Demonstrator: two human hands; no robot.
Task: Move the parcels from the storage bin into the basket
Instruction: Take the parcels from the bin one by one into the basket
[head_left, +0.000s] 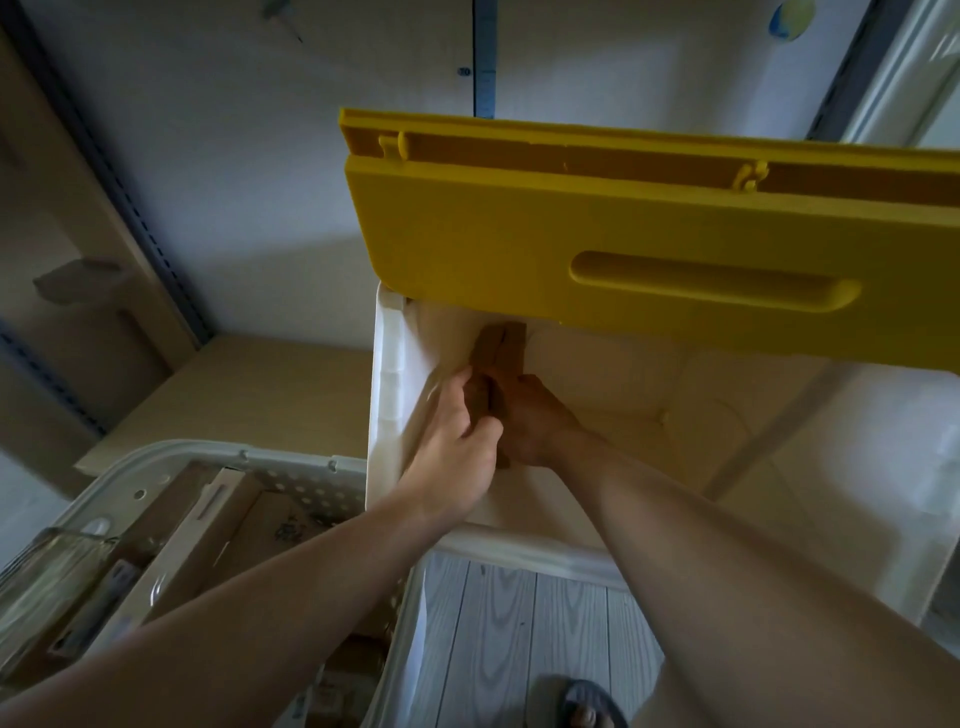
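Brown cardboard parcels (496, 358) stood deep inside the storage bin (387, 384) (yellow lid (623, 244) raised), left hand (457, 436) and right hand (530, 421) clasping them together, presumably to lift toward the basket (291, 462).

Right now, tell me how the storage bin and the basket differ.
The storage bin has solid walls and a raised yellow lid; the basket has perforated walls and no lid. The bin shows one brown parcel, gripped by both hands; the basket holds several. Both are white plastic.
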